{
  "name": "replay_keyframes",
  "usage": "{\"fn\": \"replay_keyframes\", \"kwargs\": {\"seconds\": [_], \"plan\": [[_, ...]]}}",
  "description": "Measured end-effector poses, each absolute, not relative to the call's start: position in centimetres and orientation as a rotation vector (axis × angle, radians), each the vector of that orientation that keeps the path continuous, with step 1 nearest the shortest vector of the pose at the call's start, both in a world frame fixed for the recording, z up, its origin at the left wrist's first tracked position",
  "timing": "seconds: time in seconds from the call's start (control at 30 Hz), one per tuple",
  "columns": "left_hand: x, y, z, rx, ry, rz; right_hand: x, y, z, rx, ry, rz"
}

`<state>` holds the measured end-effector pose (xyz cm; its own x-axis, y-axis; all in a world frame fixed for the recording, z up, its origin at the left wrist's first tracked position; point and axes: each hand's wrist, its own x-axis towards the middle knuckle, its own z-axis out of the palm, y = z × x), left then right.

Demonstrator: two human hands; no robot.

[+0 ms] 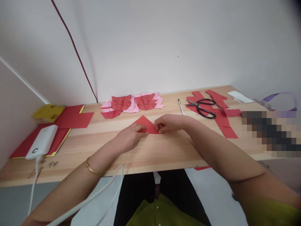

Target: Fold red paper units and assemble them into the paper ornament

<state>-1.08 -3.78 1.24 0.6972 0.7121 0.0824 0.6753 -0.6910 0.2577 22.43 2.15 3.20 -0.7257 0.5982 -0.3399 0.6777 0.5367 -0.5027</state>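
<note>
A sheet of red paper [150,125], folded into a triangle with its point away from me, lies on the wooden table. My left hand [129,137] covers its left corner, with bent fingers and thumb holding the paper down. At the right corner, the curled fingers of my right hand [168,123] pinch the paper's edge. Behind it sit several folded red paper pieces [121,103] and pink paper pieces [132,108], set in rows.
Black-handled scissors [206,113] rest on red paper scraps [225,125] at the right, near a pen [181,106]. On the left are red sheets [76,120], a yellow package [50,113] and a white power bank [44,141] with a white cable [35,185].
</note>
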Motion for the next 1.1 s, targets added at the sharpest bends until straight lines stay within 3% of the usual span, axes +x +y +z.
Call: {"fn": "replay_keyframes", "kwargs": {"seconds": [0.33, 0.6, 0.97, 1.1], "plan": [[-6.3, -5.0, 1.6, 2.832, 1.249, 0.217, 22.5, 2.0, 3.4, 1.083, 2.645, -0.940], [-1.4, -3.6, 3.6, 2.804, 1.291, 0.101, 22.8, 2.1, 3.3, 1.062, 2.667, -0.943], [1.7, -2.4, 0.9, 2.806, 0.975, 0.088, 22.6, 2.6, 2.4, 1.180, 2.656, -0.918], [1.3, -2.4, 0.4, 2.777, 1.010, 0.149, 23.1, 3.0, 2.7, 1.371, 2.523, -0.688]]}}
